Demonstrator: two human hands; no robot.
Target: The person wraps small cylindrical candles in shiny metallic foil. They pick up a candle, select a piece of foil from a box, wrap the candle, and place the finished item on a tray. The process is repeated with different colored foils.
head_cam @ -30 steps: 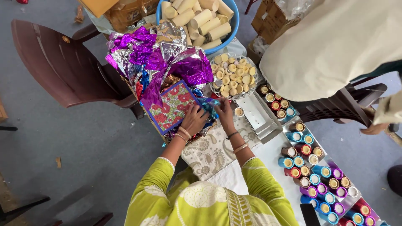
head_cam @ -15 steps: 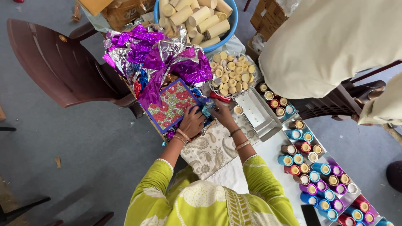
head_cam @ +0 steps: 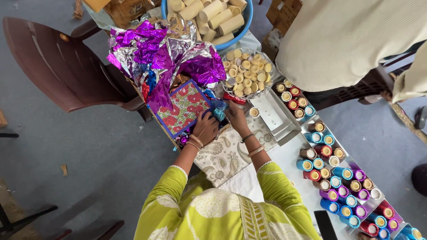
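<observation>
Both arms reach forward — left hand [head_cam: 205,128] and right hand [head_cam: 234,118] pinch blue foil [head_cam: 218,111] beside floral box [head_cam: 183,108] on bench [head_cam: 289,160].

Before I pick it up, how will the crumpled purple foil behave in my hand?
The purple foil probably weighs very little: it is thin sheet, puffed up high. It looks floppy, draping over the floral box. Its shiny, creased surface may be slippery and tear easily.
</observation>
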